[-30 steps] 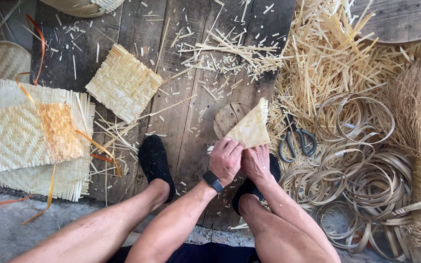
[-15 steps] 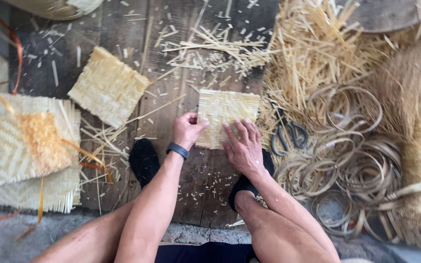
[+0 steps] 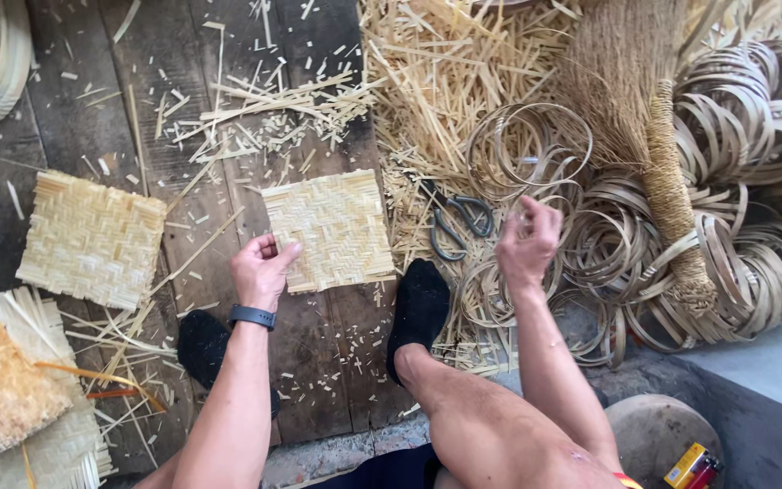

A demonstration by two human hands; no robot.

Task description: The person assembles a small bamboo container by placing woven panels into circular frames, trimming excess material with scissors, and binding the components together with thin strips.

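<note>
A small square woven bamboo mat lies flat on the dark wooden planks. My left hand, with a black wristband, pinches the mat's lower left edge with thumb and fingers. My right hand is lifted off the mat, fingers loosely curled and holding nothing, hovering over thin bamboo rings near a pair of scissors. My feet in black socks rest below the mat.
A second woven square lies to the left, larger mats at lower left. Loose bamboo strips pile at top centre. A straw broom and coiled hoops fill the right. A yellow and red lighter sits lower right.
The mat went from held upright on a corner to lying flat on the planks. My right hand has left the mat and moved right toward the rings. The view shifted right.
</note>
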